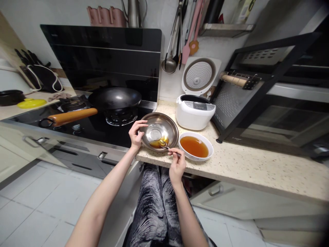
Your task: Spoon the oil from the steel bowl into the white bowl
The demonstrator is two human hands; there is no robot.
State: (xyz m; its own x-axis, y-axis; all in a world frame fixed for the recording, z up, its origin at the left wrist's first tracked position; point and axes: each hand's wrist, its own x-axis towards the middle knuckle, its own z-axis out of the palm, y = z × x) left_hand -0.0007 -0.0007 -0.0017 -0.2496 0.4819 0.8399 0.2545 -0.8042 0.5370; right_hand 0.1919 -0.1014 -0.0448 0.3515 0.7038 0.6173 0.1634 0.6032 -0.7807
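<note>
Metal bowl (167, 127), at tabletop (244, 154) front left corner; left hand (136, 133) clasping its rim, presumably for steadiness. Spoon (162, 143), pinched by right hand (178, 164), tip inside; white bowl (211, 151) alongside, near front edge.

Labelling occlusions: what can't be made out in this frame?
Spoon handle: head view, partly covered by right hand.
Metal bowl, left rim: head view, partly behind left hand.
Rice cooker, inside bottom: head view, hidden by front wall.
Pitcher, top: head view, cut by upper edge.
</note>
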